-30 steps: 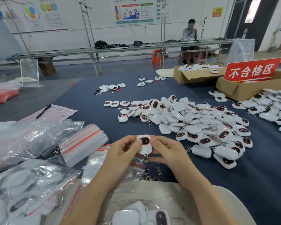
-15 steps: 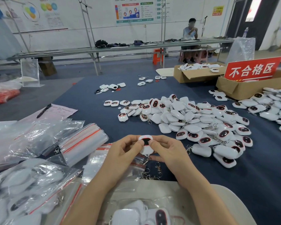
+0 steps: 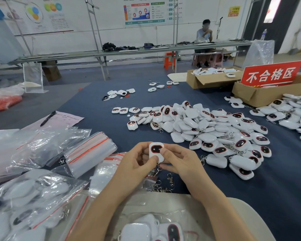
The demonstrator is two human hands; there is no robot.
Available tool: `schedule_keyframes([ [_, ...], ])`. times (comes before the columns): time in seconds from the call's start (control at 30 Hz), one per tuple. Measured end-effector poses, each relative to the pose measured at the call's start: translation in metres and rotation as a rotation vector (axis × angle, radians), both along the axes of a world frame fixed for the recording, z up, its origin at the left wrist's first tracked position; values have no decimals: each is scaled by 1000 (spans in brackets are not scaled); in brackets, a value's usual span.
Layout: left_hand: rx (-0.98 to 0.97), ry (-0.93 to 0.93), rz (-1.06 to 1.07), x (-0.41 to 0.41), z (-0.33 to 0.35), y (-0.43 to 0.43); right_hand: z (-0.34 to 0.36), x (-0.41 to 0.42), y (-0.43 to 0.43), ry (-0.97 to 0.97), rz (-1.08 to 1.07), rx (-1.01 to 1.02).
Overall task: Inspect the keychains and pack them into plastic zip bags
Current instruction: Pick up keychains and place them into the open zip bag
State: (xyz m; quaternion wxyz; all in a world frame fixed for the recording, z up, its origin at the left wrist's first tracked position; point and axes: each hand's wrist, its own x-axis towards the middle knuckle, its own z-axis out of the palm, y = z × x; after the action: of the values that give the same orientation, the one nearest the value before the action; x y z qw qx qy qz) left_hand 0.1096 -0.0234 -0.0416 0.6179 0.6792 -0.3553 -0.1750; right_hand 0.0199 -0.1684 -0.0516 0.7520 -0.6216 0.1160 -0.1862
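Your left hand and right hand both pinch one keychain above the blue table: a white rounded case, its dark red-rimmed face up, clasp dangling beneath, bags just left.

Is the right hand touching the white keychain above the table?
Touching. Head view: the right hand lays its thumb on the dark face of the keychain; the left hand pinches its lower edge.

Your blue table carries a keychain heap at one o'clock, zip bags at ten, cardboard boxes at two.
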Motion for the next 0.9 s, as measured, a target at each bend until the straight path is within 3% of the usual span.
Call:
schedule_keyframes([
  [0.9, -16, 45, -8, 4, -2, -1, -1, 2, 0, -13, 8, 28],
])
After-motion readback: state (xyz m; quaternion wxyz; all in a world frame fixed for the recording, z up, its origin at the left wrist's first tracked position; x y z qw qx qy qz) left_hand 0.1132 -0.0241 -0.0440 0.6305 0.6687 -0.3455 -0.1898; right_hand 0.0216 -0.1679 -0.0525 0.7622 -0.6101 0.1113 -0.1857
